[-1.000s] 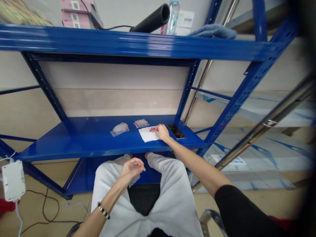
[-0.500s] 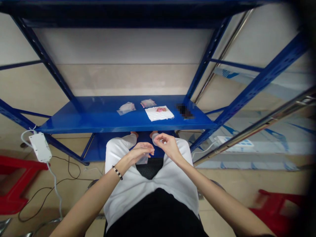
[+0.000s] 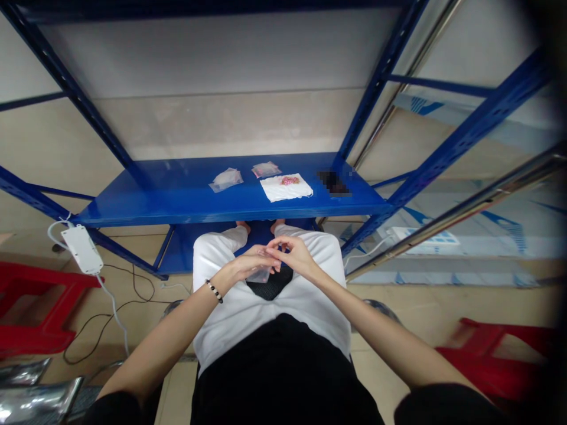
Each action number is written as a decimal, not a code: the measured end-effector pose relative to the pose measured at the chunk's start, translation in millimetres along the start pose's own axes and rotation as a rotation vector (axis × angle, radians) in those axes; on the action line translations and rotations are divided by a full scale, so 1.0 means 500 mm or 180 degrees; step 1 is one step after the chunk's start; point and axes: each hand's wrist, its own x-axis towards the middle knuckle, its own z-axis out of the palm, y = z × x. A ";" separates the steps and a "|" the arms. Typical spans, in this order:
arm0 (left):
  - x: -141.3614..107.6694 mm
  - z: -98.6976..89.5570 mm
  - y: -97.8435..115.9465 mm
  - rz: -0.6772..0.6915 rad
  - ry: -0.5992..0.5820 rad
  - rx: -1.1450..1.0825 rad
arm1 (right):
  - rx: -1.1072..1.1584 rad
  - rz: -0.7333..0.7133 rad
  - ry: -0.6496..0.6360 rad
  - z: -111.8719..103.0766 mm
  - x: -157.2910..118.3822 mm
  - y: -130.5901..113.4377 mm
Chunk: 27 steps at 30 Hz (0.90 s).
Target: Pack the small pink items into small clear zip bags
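Observation:
Over my lap, my left hand (image 3: pixel 253 263) holds a small clear plastic bag (image 3: pixel 260 275), which hangs below its fingers. My right hand (image 3: pixel 292 255) meets it from the right, its thumb and fingertips pinched together at the left hand's fingers. Whatever sits in that pinch is too small to make out. On the blue shelf (image 3: pixel 177 192) ahead lies a white cloth-like sheet (image 3: pixel 274 190) with a small heap of pink and gold pieces (image 3: pixel 290 181) on it. Clear bags (image 3: pixel 227 179) are piled to the left, and a stack of bags with pinkish contents (image 3: pixel 266 169) lies behind the sheet.
A dark, blurred-out object (image 3: pixel 334 183) rests at the shelf's right end. A white power strip (image 3: pixel 82 249) hangs by the left post, its cables trailing on the floor. Red stools (image 3: pixel 39 319) stand on both sides. A metal rail (image 3: pixel 465 215) runs along the right.
My right hand has moved left and now touches my left hand at the bag; before, they were apart. The view has tilted down, so the shelf appears higher.

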 end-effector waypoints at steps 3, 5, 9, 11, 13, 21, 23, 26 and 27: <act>0.006 -0.007 -0.004 0.0086 -0.0031 -0.0033 | -0.0026 -0.0060 0.0002 0.004 -0.002 -0.005; 0.009 -0.011 -0.003 0.0152 -0.0052 -0.0076 | -0.0053 -0.0073 0.0039 0.004 0.003 -0.005; 0.010 -0.016 -0.002 0.0197 -0.0058 -0.0112 | -0.0346 -0.0240 0.0026 0.001 0.006 -0.006; 0.008 -0.017 -0.006 0.0231 -0.0089 -0.0093 | -0.0395 -0.0303 -0.0014 0.000 0.001 -0.010; 0.005 -0.018 -0.010 0.0249 -0.0137 -0.0076 | -0.0370 -0.0345 -0.0045 0.001 -0.007 -0.014; 0.003 -0.012 0.013 0.0585 -0.0122 -0.0576 | -0.0267 -0.0656 0.0182 -0.008 0.006 -0.019; 0.005 -0.014 0.018 0.0675 -0.0040 -0.0799 | -0.0191 -0.0599 0.0301 -0.012 0.013 -0.017; 0.008 -0.024 0.019 0.0818 0.0210 -0.1064 | -0.0073 -0.0422 0.0466 -0.016 0.015 -0.010; 0.009 -0.028 0.018 0.0850 0.0332 -0.1078 | -0.0057 -0.0367 0.0516 -0.017 0.013 -0.007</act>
